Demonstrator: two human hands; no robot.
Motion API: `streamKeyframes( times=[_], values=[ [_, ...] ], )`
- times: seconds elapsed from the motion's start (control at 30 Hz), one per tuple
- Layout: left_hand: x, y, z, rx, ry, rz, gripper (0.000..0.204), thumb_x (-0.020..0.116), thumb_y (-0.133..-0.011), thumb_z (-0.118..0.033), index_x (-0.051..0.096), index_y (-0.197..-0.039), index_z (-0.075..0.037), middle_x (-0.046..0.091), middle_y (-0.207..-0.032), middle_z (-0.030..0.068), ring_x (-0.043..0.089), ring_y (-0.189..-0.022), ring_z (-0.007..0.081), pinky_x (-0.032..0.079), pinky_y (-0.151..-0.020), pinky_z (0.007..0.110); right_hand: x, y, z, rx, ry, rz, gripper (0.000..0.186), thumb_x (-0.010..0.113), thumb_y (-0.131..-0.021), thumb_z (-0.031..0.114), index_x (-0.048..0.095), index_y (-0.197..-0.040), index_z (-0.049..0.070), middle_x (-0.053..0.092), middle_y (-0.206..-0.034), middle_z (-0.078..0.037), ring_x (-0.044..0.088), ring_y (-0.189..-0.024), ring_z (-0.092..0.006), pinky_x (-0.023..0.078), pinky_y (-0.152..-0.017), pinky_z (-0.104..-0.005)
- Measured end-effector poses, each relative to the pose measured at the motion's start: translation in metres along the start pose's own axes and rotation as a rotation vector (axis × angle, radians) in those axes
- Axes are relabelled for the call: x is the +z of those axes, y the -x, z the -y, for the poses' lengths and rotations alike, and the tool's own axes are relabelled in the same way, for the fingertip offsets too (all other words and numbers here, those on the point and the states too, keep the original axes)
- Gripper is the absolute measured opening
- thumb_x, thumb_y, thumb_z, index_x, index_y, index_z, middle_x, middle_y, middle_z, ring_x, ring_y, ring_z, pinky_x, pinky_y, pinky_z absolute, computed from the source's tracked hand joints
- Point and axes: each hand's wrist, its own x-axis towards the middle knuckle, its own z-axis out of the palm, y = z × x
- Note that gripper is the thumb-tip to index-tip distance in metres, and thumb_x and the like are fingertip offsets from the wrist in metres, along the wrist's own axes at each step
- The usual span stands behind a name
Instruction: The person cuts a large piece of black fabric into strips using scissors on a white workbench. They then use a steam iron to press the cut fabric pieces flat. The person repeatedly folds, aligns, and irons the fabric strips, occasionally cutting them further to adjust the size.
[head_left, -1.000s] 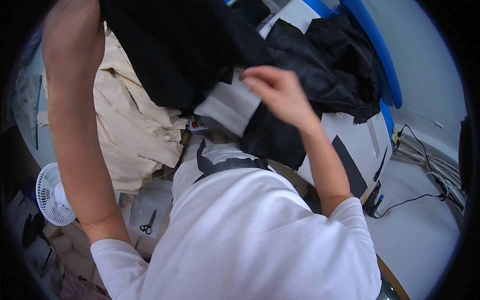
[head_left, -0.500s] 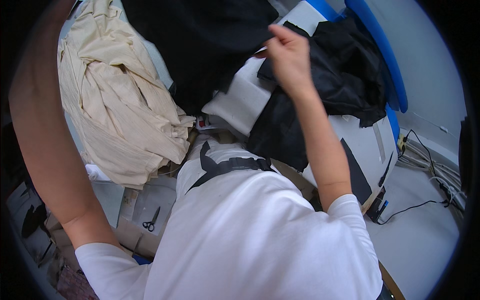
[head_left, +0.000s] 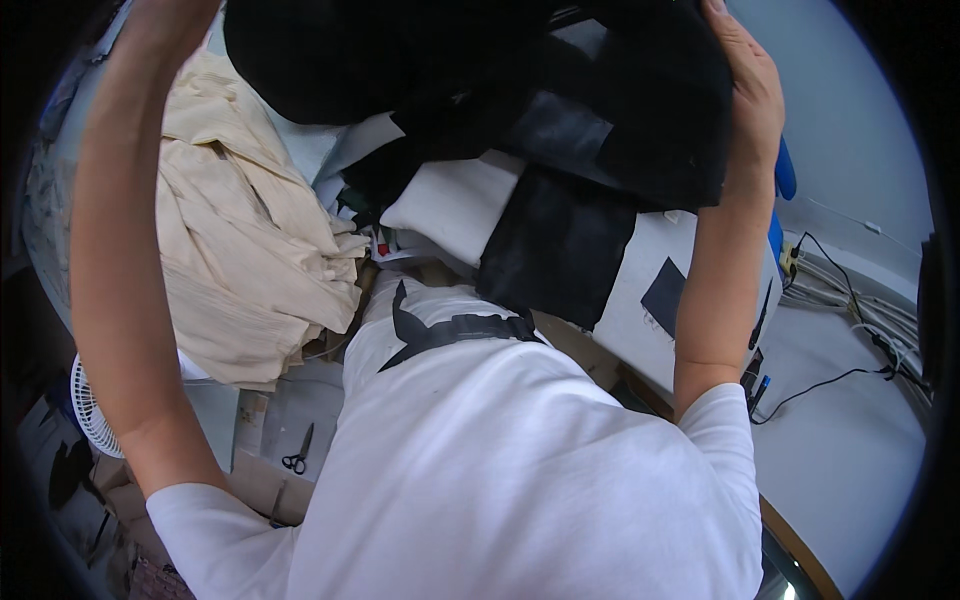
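My right hand is closed on the right edge of a large black cloth, with the thumb side at the top and the other fingers mostly hidden. This cloth is held up and spreads across the top of the view, with shiny patches on its surface. My left forearm reaches up past the top edge, so the left hand is out of sight. Below the raised cloth, another black cloth piece hangs over a white padded surface. A crumpled cream cloth lies beside my left forearm.
Black-handled scissors lie at lower left, near a white fan grille. A small black scrap rests on the white surface at right. Cables run along the wall. A black strap with a buckle crosses my waist.
My right hand has moved up and to the right and now holds the raised black cloth, which spreads wider over the white surface. My left arm has shifted right, uncovering the fan grille.
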Motion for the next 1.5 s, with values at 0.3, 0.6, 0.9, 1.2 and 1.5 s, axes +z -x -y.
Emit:
streamKeyframes(
  times=[0.3, 0.6, 0.9, 1.2, 1.5],
  values=[
    [0.061, 0.158, 0.172, -0.103, -0.876, 0.263, 0.053, 0.071, -0.085, -0.017, 0.054, -0.134, -0.003, 0.053, -0.137, 0.0203, 0.059, -0.117, 0.0362, 0.048, -0.101, 0.040, -0.007, -0.001, 0.019, -0.414, 0.310, -0.203, 0.026, 0.059, -0.098, 0.024, 0.068, -0.105, 0.000, 0.066, -0.099, -0.007, 0.062, -0.083, -0.0168, 0.052, -0.075, -0.0283],
    [0.038, 0.270, 0.268, -0.532, -1.171, 0.533, 0.015, 0.062, -0.083, -0.003, 0.066, -0.096, 0.002, 0.066, -0.100, 0.0240, 0.067, -0.090, 0.0402, 0.055, -0.078, 0.048, -0.185, 0.003, 0.105, -0.420, 0.628, -0.294, 0.052, 0.064, -0.096, 0.031, 0.056, -0.136, -0.001, 0.064, -0.128, -0.015, 0.063, -0.118, -0.0281, 0.053, -0.099, -0.0366],
    [0.110, 0.221, 0.196, -0.049, -0.744, 0.099, 0.026, 0.066, -0.091, -0.021, 0.065, -0.103, 0.002, 0.065, -0.106, 0.0182, 0.063, -0.099, 0.0357, 0.051, -0.086, 0.042, -0.180, 0.036, 0.114, -0.398, 0.663, -0.443, 0.046, 0.062, -0.094, 0.012, 0.054, -0.137, -0.003, 0.064, -0.127, -0.019, 0.066, -0.113, -0.0263, 0.054, -0.098, -0.0362],
    [0.251, 0.162, 0.121, -0.063, -0.327, 0.190, 0.047, 0.082, -0.079, -0.029, 0.063, -0.108, 0.003, 0.055, -0.113, 0.0151, 0.057, -0.105, 0.0334, 0.049, -0.088, 0.038, -0.214, 0.065, 0.113, -0.327, 0.432, -0.251, 0.048, 0.058, -0.094, 0.003, 0.049, -0.140, -0.006, 0.062, -0.128, -0.022, 0.067, -0.111, -0.0254, 0.059, -0.090, -0.0325],
    [0.175, 0.078, 0.107, -0.298, 0.062, 0.076, 0.015, 0.068, -0.084, -0.003, 0.070, -0.099, -0.007, 0.064, -0.081, 0.0003, 0.060, -0.074, 0.0092, 0.049, -0.071, 0.024, -0.277, 0.066, 0.095, -0.101, 0.383, -0.305, 0.042, 0.059, -0.097, 0.013, 0.055, -0.136, -0.002, 0.066, -0.123, -0.017, 0.065, -0.113, -0.0255, 0.054, -0.099, -0.0363]
  ],
)
